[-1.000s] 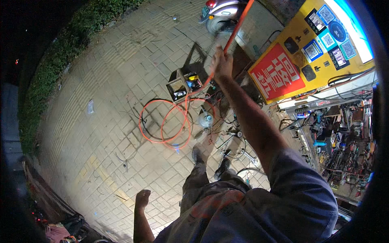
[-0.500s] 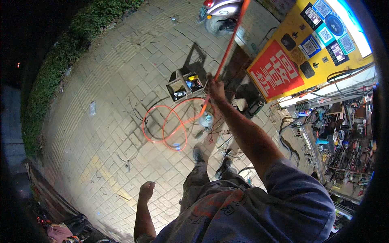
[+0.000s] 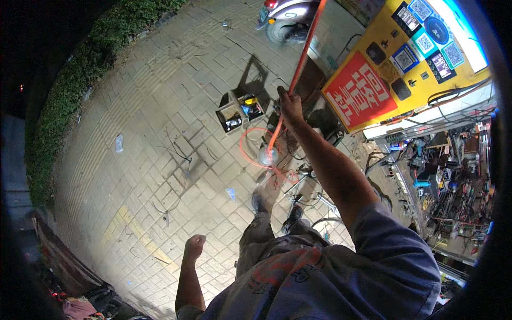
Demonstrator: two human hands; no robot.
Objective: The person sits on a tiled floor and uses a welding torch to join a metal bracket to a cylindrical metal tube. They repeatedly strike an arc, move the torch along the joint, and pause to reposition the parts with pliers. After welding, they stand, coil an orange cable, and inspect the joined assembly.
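My right hand (image 3: 290,106) is closed round an orange hose (image 3: 303,56), which runs up out of view at the top and down past the hand. Below, a loose orange loop (image 3: 242,144) lies on the paving around a translucent jug (image 3: 266,157). A small open toolbox (image 3: 229,113) with assorted items inside stands left of the hose. My left hand (image 3: 194,246) hangs low at the left with curled fingers; whether anything is inside them I cannot make out.
A scooter (image 3: 290,16) stands at the top. A yellow machine (image 3: 400,69) with a red sign and stickers fills the upper right, above a cluttered tool display (image 3: 453,186). Cables and tools lie near my feet (image 3: 293,213). Shrubs (image 3: 80,69) line the left.
My right hand moved down along the hose, then slightly up with it. The large orange loops on the ground have shrunk and moved right toward the jug. My left hand has shifted slightly.
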